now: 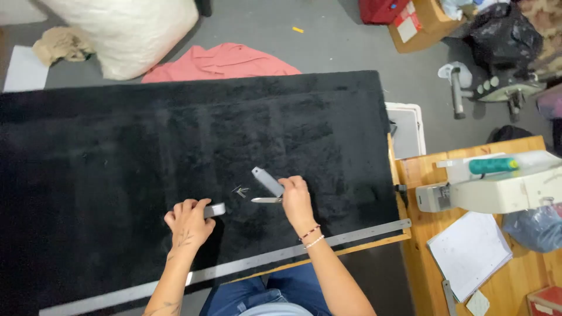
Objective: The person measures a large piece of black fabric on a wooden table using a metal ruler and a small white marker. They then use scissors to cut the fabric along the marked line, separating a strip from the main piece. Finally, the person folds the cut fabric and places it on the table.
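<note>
Right hand (pixel 297 199) at frame centre grips grey stapler (pixel 267 181) tilted over black fabric (pixel 146 146), left hand (pixel 188 222) closed on grey block (pixel 214 210), pinning cloth flat.

A wooden counter (pixel 404 240) carried a large black plush fabric (pixel 146 158) that covered nearly all of its top, leaving bare wood only at the near right edge. A long metal ruler (pixel 328 243) lay slantwise along the near edge of the fabric, its right end reaching the bare wood. A few small metal pins (pixel 240 191) lay on the fabric near its middle.
</note>
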